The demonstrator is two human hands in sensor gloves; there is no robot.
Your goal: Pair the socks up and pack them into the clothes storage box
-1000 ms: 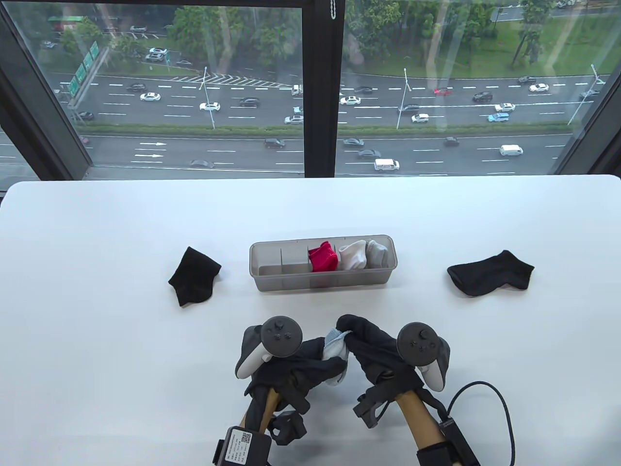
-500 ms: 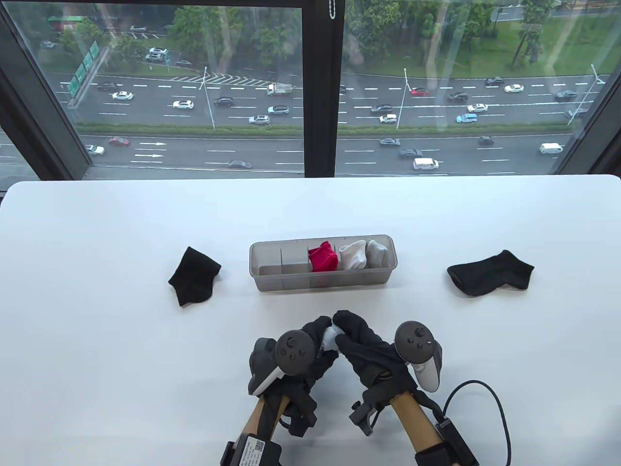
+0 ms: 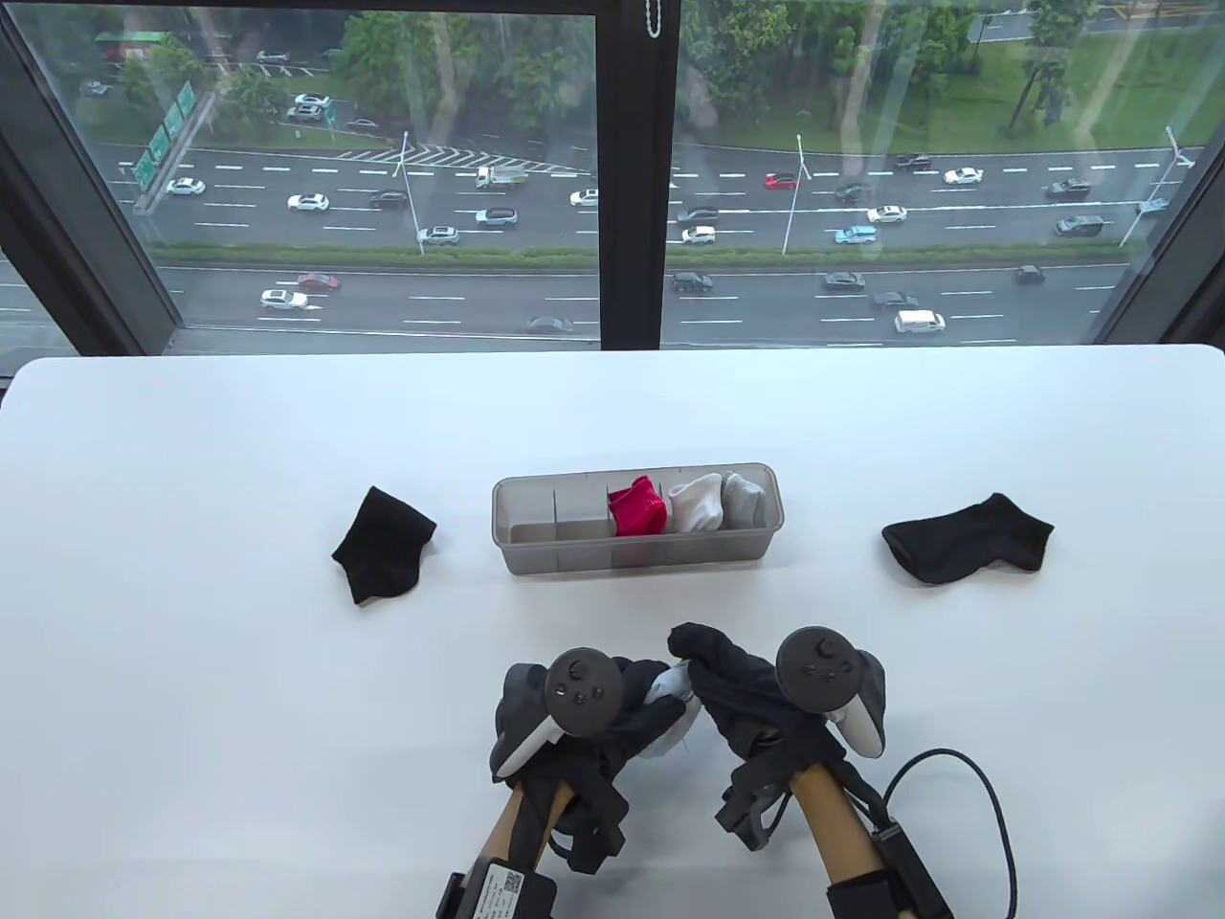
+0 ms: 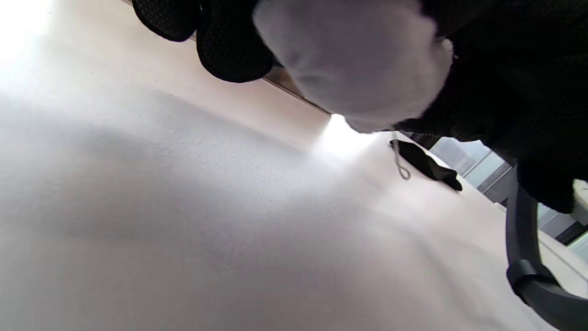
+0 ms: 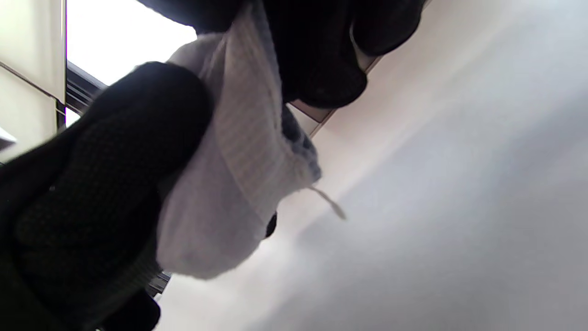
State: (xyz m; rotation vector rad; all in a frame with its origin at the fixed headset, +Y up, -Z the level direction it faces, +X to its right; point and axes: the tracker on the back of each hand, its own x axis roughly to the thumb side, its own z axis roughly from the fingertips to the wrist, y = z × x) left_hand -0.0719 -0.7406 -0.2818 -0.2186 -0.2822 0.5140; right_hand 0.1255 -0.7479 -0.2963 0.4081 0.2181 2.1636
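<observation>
Both gloved hands hold a rolled pale blue-white sock bundle [image 3: 670,691] just above the table, in front of the grey storage box [image 3: 636,554]. My left hand [image 3: 639,704] wraps its fingers around the bundle [image 4: 358,64] from the left. My right hand [image 3: 703,670] pinches the bundle's ribbed cuff [image 5: 243,151] from the right. The box holds a red pair [image 3: 637,508], a white pair [image 3: 696,504] and a grey pair [image 3: 743,497] in its right compartments; its left compartments show bare bottom. One black sock [image 3: 382,543] lies left of the box, another black sock [image 3: 967,540] lies to the right.
The white table [image 3: 191,459] ends at a window wall behind. A black cable [image 3: 976,804] loops on the table by my right wrist. In the left wrist view a black sock [image 4: 425,163] lies far off.
The hands lifted toward the box with the bundle, then dropped back toward me. The sock is now more tightly enclosed, with less of it showing between the hands.
</observation>
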